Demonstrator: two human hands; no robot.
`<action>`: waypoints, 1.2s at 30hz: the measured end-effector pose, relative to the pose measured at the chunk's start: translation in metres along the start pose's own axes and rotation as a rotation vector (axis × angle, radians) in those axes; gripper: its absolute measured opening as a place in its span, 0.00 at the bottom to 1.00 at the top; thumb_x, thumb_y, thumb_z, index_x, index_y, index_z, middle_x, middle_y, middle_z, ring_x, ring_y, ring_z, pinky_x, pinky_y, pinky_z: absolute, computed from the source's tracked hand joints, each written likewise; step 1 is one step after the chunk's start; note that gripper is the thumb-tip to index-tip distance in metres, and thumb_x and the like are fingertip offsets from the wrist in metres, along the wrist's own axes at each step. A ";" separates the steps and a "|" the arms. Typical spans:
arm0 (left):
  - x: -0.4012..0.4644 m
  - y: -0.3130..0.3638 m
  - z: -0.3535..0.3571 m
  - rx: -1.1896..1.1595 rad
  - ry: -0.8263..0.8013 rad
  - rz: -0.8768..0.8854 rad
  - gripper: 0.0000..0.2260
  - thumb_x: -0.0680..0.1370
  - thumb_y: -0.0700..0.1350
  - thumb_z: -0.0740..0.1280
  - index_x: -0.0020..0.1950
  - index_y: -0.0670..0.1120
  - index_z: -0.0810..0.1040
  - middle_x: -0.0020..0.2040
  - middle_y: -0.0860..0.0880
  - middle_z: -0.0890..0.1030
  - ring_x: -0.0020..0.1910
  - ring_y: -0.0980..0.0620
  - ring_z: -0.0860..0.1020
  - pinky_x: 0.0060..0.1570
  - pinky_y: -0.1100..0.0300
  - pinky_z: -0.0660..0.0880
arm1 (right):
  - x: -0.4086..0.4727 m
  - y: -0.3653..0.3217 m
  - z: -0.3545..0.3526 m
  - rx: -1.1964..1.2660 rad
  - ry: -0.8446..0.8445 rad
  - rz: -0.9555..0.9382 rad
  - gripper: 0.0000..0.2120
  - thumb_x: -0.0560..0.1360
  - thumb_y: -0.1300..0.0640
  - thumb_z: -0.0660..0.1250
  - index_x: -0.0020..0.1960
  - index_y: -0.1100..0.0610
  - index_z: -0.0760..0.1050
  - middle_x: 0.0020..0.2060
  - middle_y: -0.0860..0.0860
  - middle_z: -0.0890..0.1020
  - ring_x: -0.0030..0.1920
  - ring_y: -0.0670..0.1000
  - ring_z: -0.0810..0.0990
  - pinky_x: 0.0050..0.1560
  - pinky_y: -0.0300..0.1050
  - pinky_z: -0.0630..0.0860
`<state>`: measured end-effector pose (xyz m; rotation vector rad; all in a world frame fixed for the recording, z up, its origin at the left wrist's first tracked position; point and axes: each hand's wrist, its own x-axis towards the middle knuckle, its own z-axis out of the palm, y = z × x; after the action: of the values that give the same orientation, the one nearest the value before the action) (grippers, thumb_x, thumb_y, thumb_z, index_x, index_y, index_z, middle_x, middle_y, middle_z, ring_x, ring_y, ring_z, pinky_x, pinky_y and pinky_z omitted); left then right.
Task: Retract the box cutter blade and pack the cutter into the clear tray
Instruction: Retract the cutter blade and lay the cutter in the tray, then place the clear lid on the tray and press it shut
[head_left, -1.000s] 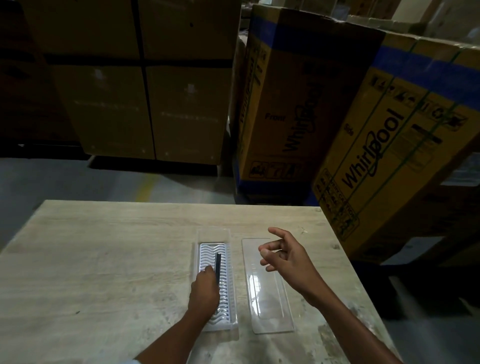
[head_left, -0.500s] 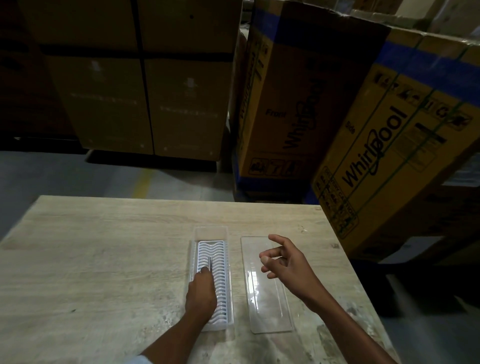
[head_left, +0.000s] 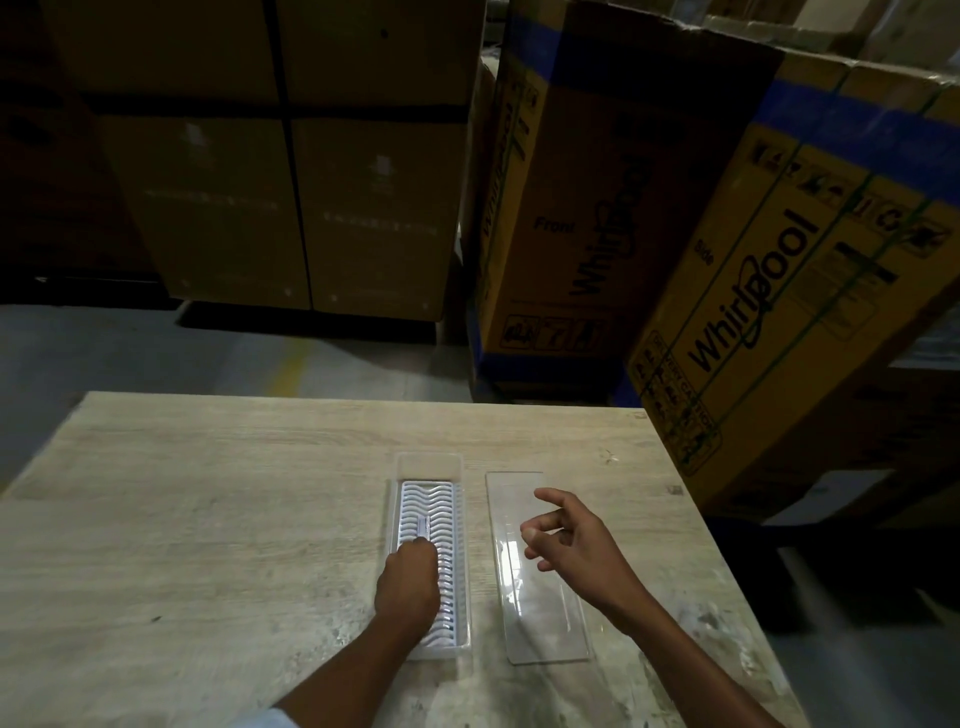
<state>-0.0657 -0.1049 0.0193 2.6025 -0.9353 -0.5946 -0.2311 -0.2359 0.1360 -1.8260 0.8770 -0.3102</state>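
on the table we see the clear tray beside its flat lid. our left hand, fingers closed on the cutter, has lowered it from upright to flat on the ribbed insert, so packing looks nearly done. our right hand hovers, loosely spread and empty.

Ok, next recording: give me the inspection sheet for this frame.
Surface: wooden table, worn and stained along its near right part.
Job's things: clear tray with a white ribbed insert; box cutter lying in it; clear lid flat beside the tray.
Clutter: nothing seen.
Hands: left hand on the cutter; right hand open above the lid.
Cables: nothing seen.
Surroundings: cardboard boxes, concrete floor.
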 end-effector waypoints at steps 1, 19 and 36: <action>0.000 0.000 -0.002 0.021 -0.003 0.006 0.07 0.78 0.37 0.63 0.55 0.43 0.76 0.57 0.42 0.80 0.59 0.41 0.80 0.54 0.50 0.77 | 0.000 0.003 0.002 -0.005 0.009 0.008 0.20 0.78 0.56 0.71 0.68 0.46 0.71 0.46 0.50 0.86 0.46 0.50 0.87 0.47 0.47 0.85; -0.019 -0.042 -0.046 -0.184 0.458 0.055 0.07 0.82 0.47 0.61 0.46 0.49 0.76 0.44 0.49 0.78 0.40 0.49 0.79 0.37 0.56 0.74 | -0.007 0.089 0.054 -0.859 -0.421 0.178 0.34 0.80 0.49 0.62 0.82 0.44 0.50 0.77 0.55 0.60 0.74 0.62 0.62 0.71 0.58 0.67; -0.017 -0.046 -0.037 -0.259 0.298 0.041 0.14 0.84 0.50 0.58 0.64 0.49 0.78 0.61 0.47 0.81 0.57 0.47 0.80 0.54 0.54 0.75 | -0.011 0.089 0.078 -1.022 -0.379 0.058 0.21 0.78 0.47 0.62 0.66 0.57 0.69 0.68 0.58 0.65 0.68 0.62 0.66 0.64 0.57 0.71</action>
<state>-0.0356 -0.0545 0.0363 2.3497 -0.7584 -0.2837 -0.2315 -0.1908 0.0259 -2.6432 0.8730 0.6308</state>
